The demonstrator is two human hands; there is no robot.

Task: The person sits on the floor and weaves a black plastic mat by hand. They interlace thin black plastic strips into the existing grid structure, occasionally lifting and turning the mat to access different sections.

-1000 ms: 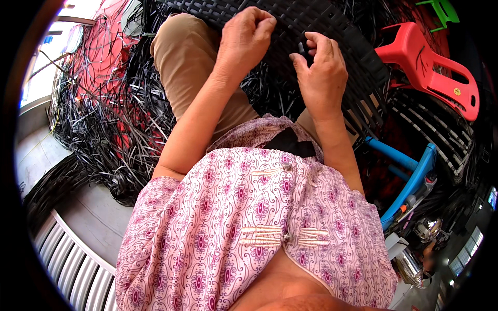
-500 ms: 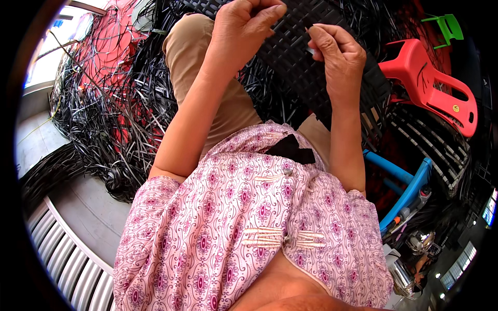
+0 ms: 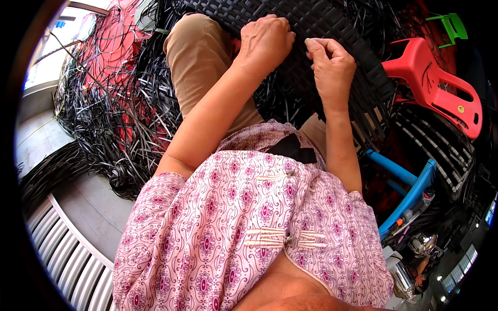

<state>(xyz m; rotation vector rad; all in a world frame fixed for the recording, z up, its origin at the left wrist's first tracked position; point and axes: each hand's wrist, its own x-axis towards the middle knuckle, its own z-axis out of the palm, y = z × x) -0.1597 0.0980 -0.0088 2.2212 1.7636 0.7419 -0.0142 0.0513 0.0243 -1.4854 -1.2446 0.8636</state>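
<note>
A black woven panel (image 3: pixel 324 23) of flat strips lies in front of me, slanting from the upper middle down toward the right. My left hand (image 3: pixel 267 41) is over its left part, back of the hand up, with the fingers curled closed. Whatever those fingers hold is hidden. Just to the right, my right hand (image 3: pixel 332 65) has thumb and forefinger pinched together above the weave, a small gap from the left. Anything in that pinch is too small to make out. Loose strip ends (image 3: pixel 376 122) hang from the panel's lower right edge.
Tangled black strips (image 3: pixel 140 103) cover the red floor on the left, with a strip bundle (image 3: pixel 57 168) below them. A white slatted seat (image 3: pixel 72 254) is at lower left. Rightward stand a red plastic chair (image 3: pixel 415 62), a small green chair (image 3: pixel 455 28) and a blue frame (image 3: pixel 415 189).
My left hand has moved right and down, turning its back upward, closer to the right hand. My right hand has dropped slightly toward me. The view has shifted a little.
</note>
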